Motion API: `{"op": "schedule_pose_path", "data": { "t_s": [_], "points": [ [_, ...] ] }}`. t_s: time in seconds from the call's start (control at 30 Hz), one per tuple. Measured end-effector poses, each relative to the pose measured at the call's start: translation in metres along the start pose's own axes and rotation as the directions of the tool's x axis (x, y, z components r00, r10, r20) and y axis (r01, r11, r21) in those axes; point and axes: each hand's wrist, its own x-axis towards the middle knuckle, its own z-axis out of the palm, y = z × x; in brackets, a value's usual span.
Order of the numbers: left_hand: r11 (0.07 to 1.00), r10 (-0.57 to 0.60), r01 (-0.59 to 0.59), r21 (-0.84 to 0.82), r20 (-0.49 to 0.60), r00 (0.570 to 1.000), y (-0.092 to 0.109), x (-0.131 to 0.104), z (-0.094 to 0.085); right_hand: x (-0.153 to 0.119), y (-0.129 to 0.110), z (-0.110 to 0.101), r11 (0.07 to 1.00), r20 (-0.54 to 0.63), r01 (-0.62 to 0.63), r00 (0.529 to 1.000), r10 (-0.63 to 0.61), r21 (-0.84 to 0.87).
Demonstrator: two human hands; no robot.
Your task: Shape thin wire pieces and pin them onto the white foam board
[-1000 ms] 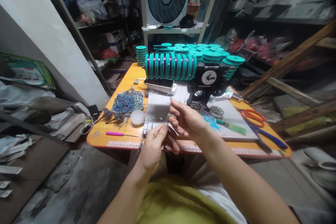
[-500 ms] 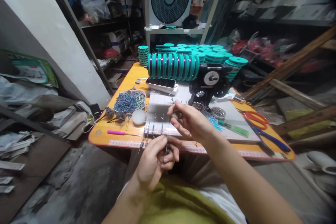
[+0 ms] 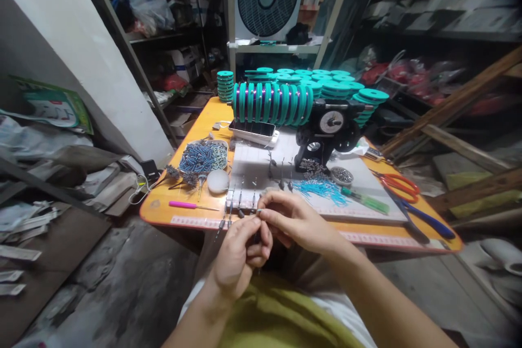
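My left hand (image 3: 244,244) is closed near the table's front edge, thumb and forefinger pinched together. My right hand (image 3: 296,220) meets it from the right, its thumb and forefinger pinching at the same spot. What lies between the fingertips is tiny and mostly hidden. Just left of them, thin lines with dark sinker-like weights (image 3: 221,224) hang over the edge of the white board (image 3: 248,160). More small dark weights (image 3: 281,185) on thin stems sit on the board beyond the hands. Light-blue thin pieces (image 3: 322,191) lie in a loose pile to their right.
Green foam spools (image 3: 273,103) fill a black winder (image 3: 326,125) at the back. A tray of blue pieces (image 3: 202,156), a round white lid (image 3: 218,181) and a pink-handled needle tool (image 3: 183,205) lie left. Red-handled scissors (image 3: 402,187) and blue-handled pliers (image 3: 428,221) lie right.
My right hand has come down and toward me from above the board, closing in on my left fingertips. My left hand stays nearly in place. The view has shifted slightly.
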Motion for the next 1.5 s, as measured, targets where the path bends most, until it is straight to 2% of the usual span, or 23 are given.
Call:
{"op": "schedule_pose_path", "data": {
  "t_s": [0.13,0.3,0.4,0.53,0.7,0.8,0.9,0.93,1.0,1.07,1.1,1.13,1.17,1.27,1.33,1.4,1.47,1.5],
  "points": [
    [1.000,0.010,-0.010,-0.002,0.014,1.000,-0.001,0.000,0.001,-0.003,0.004,0.009,0.976,-0.040,-0.033,0.998,0.042,0.213],
    [1.000,-0.003,0.003,-0.015,0.014,1.000,0.000,-0.001,0.002,-0.004,0.007,0.009,0.951,-0.056,-0.052,0.996,0.072,0.305],
    [1.000,-0.008,0.008,-0.017,0.027,1.000,0.002,-0.003,0.003,-0.004,0.005,0.005,0.957,-0.007,-0.063,0.998,0.068,0.284],
    [0.999,-0.032,0.032,-0.006,0.033,0.999,0.003,-0.004,0.004,-0.006,-0.003,0.000,0.984,0.049,-0.062,0.997,0.055,0.168],
    [1.000,-0.011,0.011,0.016,0.023,1.000,0.001,-0.002,0.004,-0.010,-0.002,0.004,0.999,-0.002,-0.050,0.999,0.050,-0.006],
    [1.000,0.000,0.000,0.017,0.029,1.000,-0.001,-0.001,0.002,-0.013,0.001,0.007,0.997,-0.008,-0.072,0.997,0.072,0.036],
    [0.997,-0.021,0.015,0.073,0.079,0.997,0.001,0.000,-0.001,-0.014,0.001,0.006,0.992,0.039,-0.096,0.995,0.093,0.079],
    [0.990,0.003,-0.016,0.139,0.098,0.995,0.002,0.000,-0.002,-0.015,0.000,0.005,0.993,0.056,-0.088,0.995,0.084,0.072],
    [0.912,0.151,-0.187,0.365,0.124,0.981,0.007,0.003,-0.004,-0.017,-0.006,0.001,0.999,0.045,-0.029,0.999,0.030,-0.022],
    [0.716,0.372,-0.380,0.586,0.141,0.918,0.013,0.008,-0.003,-0.019,-0.013,-0.003,0.967,-0.021,0.048,0.998,-0.055,-0.250],
    [0.626,0.461,-0.431,0.650,0.136,0.877,0.016,0.011,-0.001,-0.021,-0.017,-0.004,0.920,-0.052,0.070,0.994,-0.097,-0.386],
    [0.578,0.520,-0.455,0.677,0.124,0.845,0.018,0.014,0.002,-0.022,-0.021,-0.005,0.860,-0.072,0.077,0.989,-0.131,-0.504],
    [0.574,0.547,-0.466,0.673,0.108,0.830,0.021,0.017,0.005,-0.024,-0.025,-0.006,0.803,-0.081,0.074,0.985,-0.151,-0.592],
    [0.692,0.498,-0.467,0.551,0.104,0.861,0.025,0.026,0.014,-0.026,-0.033,-0.009,0.698,-0.082,0.059,0.983,-0.167,-0.714],
    [0.774,0.444,-0.454,0.442,0.132,0.886,0.027,0.030,0.018,-0.024,-0.037,-0.014,0.696,-0.097,0.062,0.978,-0.187,-0.716],
    [0.819,0.410,-0.435,0.373,0.148,0.900,0.028,0.032,0.019,-0.020,-0.040,-0.020,0.783,-0.185,0.049,0.961,-0.207,-0.621],
    [0.837,0.389,-0.417,0.353,0.152,0.909,0.029,0.033,0.019,-0.012,-0.044,-0.026,0.930,-0.265,0.031,0.955,-0.136,-0.367],
    [0.848,0.376,-0.406,0.341,0.155,0.914,0.029,0.033,0.019,-0.006,-0.046,-0.029,0.981,-0.247,0.014,0.967,-0.063,-0.196]
  ]
}}
